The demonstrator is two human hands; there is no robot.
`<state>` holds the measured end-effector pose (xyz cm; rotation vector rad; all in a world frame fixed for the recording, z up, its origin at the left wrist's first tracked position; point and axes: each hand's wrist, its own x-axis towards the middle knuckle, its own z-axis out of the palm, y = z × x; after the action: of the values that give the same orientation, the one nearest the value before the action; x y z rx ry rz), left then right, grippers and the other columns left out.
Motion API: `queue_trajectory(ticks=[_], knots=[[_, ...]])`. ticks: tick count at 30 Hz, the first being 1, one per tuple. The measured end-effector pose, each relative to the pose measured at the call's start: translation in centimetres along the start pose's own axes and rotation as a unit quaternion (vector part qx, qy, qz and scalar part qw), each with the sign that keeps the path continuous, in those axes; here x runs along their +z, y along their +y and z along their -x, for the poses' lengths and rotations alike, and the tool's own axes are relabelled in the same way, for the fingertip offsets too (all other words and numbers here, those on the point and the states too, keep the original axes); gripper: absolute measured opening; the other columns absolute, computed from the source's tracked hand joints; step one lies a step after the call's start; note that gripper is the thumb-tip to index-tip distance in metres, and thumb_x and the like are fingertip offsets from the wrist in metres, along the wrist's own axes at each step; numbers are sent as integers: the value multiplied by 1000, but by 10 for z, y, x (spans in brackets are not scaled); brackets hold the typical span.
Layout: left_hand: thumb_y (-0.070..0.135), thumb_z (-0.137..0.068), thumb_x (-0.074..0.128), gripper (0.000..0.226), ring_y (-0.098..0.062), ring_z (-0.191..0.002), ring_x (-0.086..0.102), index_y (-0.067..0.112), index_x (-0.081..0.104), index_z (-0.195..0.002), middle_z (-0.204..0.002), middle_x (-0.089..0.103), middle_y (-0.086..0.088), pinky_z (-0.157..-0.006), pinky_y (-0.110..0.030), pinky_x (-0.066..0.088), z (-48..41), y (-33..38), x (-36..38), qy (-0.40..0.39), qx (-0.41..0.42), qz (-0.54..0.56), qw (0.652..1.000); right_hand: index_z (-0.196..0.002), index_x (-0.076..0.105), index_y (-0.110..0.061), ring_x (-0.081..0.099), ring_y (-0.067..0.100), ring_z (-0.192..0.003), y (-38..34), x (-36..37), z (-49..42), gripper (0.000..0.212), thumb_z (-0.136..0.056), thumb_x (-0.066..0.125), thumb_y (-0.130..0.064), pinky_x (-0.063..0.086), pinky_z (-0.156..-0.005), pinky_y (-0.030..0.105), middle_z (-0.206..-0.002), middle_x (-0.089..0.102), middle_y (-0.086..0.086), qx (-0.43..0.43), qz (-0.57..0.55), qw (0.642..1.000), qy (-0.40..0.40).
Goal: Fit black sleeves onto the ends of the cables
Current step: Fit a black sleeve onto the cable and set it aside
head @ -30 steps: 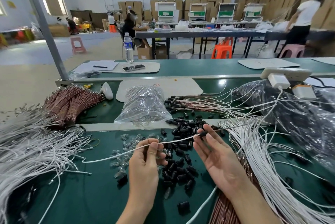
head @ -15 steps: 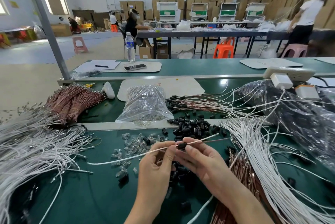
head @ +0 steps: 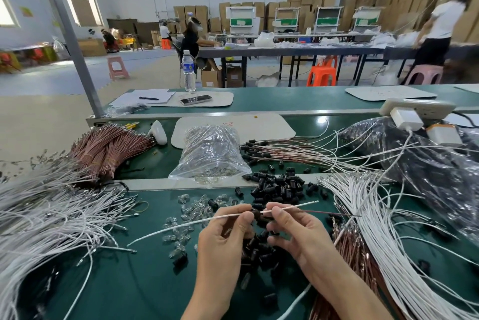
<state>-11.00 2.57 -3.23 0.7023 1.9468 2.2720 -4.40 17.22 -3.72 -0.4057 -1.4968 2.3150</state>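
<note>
"Two hands are nearest the camera. What do they hold?"

"Both hold one white cable (head: pixel 181 224) above the green bench (head: pixel 134 283). The left hand (head: pixel 223 242) pinches it between thumb and forefinger, with the other fingers loosely curled beneath. The right hand (head: pixel 298 236) pinches it the same way, just to the right."

"Where is the sleeve?"

"One black sleeve (head: pixel 259 214) sits on the cable in the small gap between the two sets of fingertips. The cable's right end pokes out past the right hand, and its left end trails down to the bench."

"What lies around them?"

"Clear plastic pieces (head: pixel 186 216) are scattered to the left. Just beyond the hands is a heap of black sleeves (head: pixel 277 187). Loose white cables (head: pixel 39 216) fan out on the left, and more lie on the right."

"And farther back?"

"Copper-coloured cable bundles (head: pixel 108 148) lie at left, a clear bag (head: pixel 210 153) in the middle and a dark bag (head: pixel 427 169) at right. A white power strip (head: pixel 417 108) sits behind the dark bag. On the far bench a water bottle (head: pixel 188 70) stands near a phone (head: pixel 196 99). Beyond are people at long tables and stacked cardboard boxes."
</note>
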Motion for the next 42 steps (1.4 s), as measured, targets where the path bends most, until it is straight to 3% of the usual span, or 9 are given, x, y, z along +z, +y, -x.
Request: queue_trajectory(ticks=[9, 12, 20, 29, 33, 37, 40, 42], knots=[[29, -82, 72, 15, -17, -72, 72, 30, 81, -94, -80, 76, -8, -69, -20, 58, -13, 4, -14, 64, -40, 82, 994, -92, 82, -12, 70, 15, -73, -14, -2, 4, 25, -72, 78, -27, 59, -57, 26, -94, 76, 8, -3, -64, 997, 42], [31, -79, 73, 16, -17, -70, 72, 26, 81, -92, -79, 76, -9, -68, -20, 58, -19, 6, -23, 101, -60, 126, 985, -87, 82, -13, 70, 13, -71, -21, -11, 5, 15, -81, 72, -22, 60, -55, 25, -93, 76, 7, -24, -115, 991, 69], [23, -80, 71, 13, -10, -67, 69, 20, 81, -73, -79, 74, -1, -66, -22, 60, -29, 12, -38, 161, -97, 224, 956, -87, 76, -22, 66, 7, -67, -33, -31, 6, 16, -81, 72, -36, 58, -57, 18, -86, 72, -4, -89, -173, 968, 158], [19, -84, 71, 13, -11, -65, 69, 18, 76, -73, -76, 73, -4, -64, -21, 59, -32, 11, -41, 180, -111, 266, 941, -83, 80, -26, 64, 2, -66, -47, -49, 7, 15, -89, 69, -32, 57, -58, 17, -80, 71, -8, -145, -165, 947, 236], [16, -84, 70, 8, -11, -64, 69, 10, 71, -88, -74, 72, -4, -63, -21, 59, -33, 9, -40, 196, -137, 328, 914, -96, 81, -18, 72, 10, -79, -44, -44, 9, 22, -89, 66, -32, 60, -68, 19, -95, 76, 2, -119, -198, 959, 167], [17, -81, 70, 15, -9, -67, 71, 8, 69, -92, -77, 72, -3, -62, -20, 59, -34, 8, -39, 206, -174, 392, 880, -110, 76, -2, 75, 25, -93, -27, -24, 8, 27, -92, 60, -14, 61, -75, 25, -114, 72, 23, -36, -141, 988, 45], [17, -77, 71, 16, -10, -67, 72, 7, 70, -90, -77, 73, -4, -62, -21, 60, -32, 7, -33, 176, -177, 381, 890, -119, 75, -11, 73, 28, -103, -15, -7, 6, 30, -91, 62, -9, 60, -80, 28, -124, 70, 21, 3, -77, 996, -35], [15, -78, 71, 12, -13, -69, 73, 7, 73, -87, -79, 74, -7, -63, -23, 60, -28, 6, -25, 135, -179, 354, 908, -125, 72, -22, 71, 28, -110, -12, 3, 8, 34, -91, 71, -26, 60, -83, 30, -128, 70, 11, -5, -12, 998, -57]])
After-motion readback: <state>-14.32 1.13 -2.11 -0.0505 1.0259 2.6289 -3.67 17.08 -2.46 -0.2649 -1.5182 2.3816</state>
